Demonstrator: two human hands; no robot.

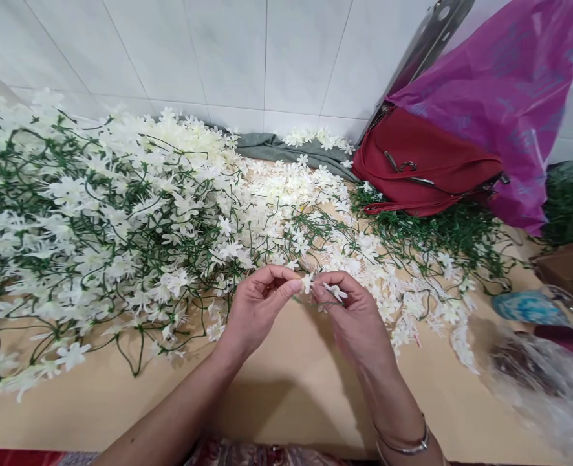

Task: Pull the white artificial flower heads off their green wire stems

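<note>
My left hand (262, 304) is closed, thumb and forefinger pinching a small white artificial flower (308, 283) in front of me. Facing it, my right hand (352, 310) is closed too, its fingertips on a green stem (332, 303) with another white flower (335, 292) at the fingers. The two hands nearly meet above the table. Exactly where the stem joins the flower is hidden by the fingertips. Just beyond the hands lie loose white blossoms (286, 184), and a large heap of white flowers on green stems (121, 226) fills the left side.
A red handbag (412, 158) and a purple plastic bag (509, 97) stand at the back right, over green stems (427, 236). A blue-patterned cup (533, 305) lies at the right, near a clear plastic bag (543, 382). A tiled wall (233, 52) bounds the wooden table (277, 401).
</note>
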